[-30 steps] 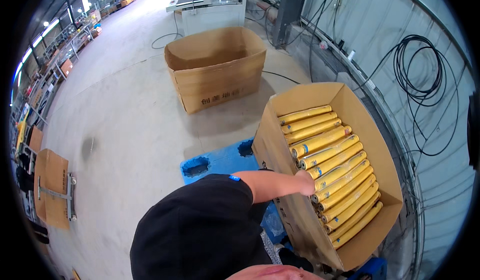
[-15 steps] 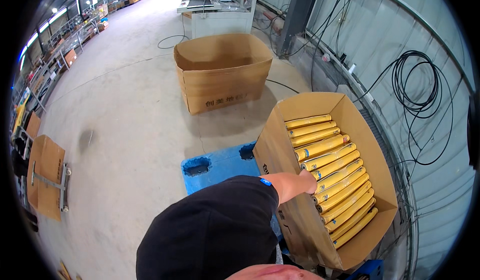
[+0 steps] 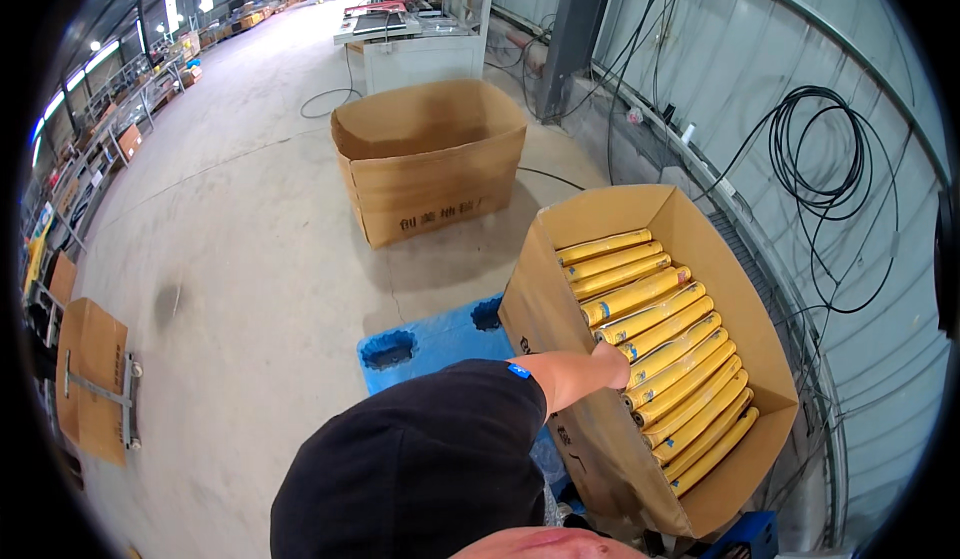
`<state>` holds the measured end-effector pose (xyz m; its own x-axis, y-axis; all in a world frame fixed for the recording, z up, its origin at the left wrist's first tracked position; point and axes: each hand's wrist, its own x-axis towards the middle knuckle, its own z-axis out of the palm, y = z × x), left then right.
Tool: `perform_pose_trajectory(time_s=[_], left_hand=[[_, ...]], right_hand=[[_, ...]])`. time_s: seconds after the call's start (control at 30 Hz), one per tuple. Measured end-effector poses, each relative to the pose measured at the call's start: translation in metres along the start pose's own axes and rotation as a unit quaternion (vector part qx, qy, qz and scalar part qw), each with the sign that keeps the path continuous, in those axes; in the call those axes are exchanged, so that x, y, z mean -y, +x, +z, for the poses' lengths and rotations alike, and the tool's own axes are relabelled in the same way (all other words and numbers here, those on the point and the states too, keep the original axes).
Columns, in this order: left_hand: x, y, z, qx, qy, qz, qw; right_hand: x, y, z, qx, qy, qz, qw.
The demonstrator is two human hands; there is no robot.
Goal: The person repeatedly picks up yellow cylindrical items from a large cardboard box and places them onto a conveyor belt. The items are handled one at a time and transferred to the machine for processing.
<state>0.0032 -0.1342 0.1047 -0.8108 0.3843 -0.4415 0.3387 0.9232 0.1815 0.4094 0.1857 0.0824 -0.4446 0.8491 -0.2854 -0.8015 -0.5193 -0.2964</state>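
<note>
My left arm, in a black short sleeve, reaches rightward over the near side of a tall cardboard box [image 3: 575,439]. My left hand [image 3: 610,366] is at the near end of one yellow-wrapped roll [image 3: 668,355], inside the rim, with its fingers bent round that end. The fingertips are partly hidden. More yellow rolls [image 3: 690,399] lie side by side in a row in the box, several on each side of my hand. Their near ends show dark round openings and blue marks. My right hand is out of the picture.
A blue plastic pallet [image 3: 430,331] lies left of the box. Beyond it stands a second open cardboard box [image 3: 440,184]. Coiled black cable [image 3: 820,159] hangs on the metal wall at right. A wheeled cart with cardboard [image 3: 95,379] stands at left, a white machine [image 3: 420,64] farther back.
My view has shifted slightly, so the far box and machine sit a little more to the left. My left hand stays at the same roll's end.
</note>
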Motion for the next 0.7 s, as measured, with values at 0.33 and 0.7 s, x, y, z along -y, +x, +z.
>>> perform_pose_trajectory(time_s=[0.33,0.7], left_hand=[[-0.013,0.017,0.013,-0.101,-0.047,-0.002,0.994],[-0.011,0.042,-0.003,0.025,0.020,0.006,0.999]], right_hand=[[0.024,-0.003,0.004,0.040,0.101,0.105,0.989],[-0.009,0.025,0.010,-0.045,0.134,-0.016,0.990]])
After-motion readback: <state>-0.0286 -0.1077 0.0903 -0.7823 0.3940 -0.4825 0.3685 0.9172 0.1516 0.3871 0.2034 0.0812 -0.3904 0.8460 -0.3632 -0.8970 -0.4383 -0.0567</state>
